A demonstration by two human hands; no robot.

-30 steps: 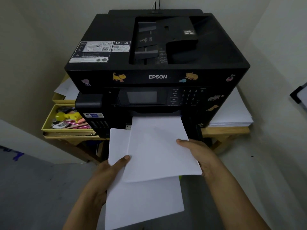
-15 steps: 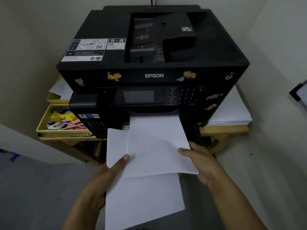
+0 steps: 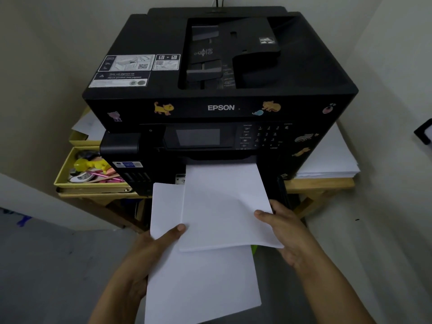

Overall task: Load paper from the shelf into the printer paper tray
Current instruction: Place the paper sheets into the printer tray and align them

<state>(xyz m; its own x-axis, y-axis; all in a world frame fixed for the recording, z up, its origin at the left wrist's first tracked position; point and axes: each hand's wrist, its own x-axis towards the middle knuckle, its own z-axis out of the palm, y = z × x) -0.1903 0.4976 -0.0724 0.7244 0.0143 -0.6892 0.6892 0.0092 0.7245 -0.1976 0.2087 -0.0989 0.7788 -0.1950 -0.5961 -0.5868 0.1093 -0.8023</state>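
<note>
A black Epson printer (image 3: 219,108) stands on a wooden table. A white sheaf of paper (image 3: 224,206) reaches into the slot at the printer's front; its far edge is hidden inside. My right hand (image 3: 282,228) grips this sheaf at its right near corner, thumb on top. A second stack of paper (image 3: 201,284) lies lower and nearer to me. My left hand (image 3: 149,251) holds that lower stack at its left edge, thumb pressed on top. The paper tray itself is hidden under the sheets.
A pile of white paper (image 3: 327,160) lies on the wooden table (image 3: 322,183) right of the printer. Yellow trays (image 3: 93,183) with pens and small items sit at the left. Walls close in on both sides; grey floor lies below.
The view has shifted slightly. Both hands hold the same sheets as before, and the upper sheaf sits about as deep in the printer's front slot.
</note>
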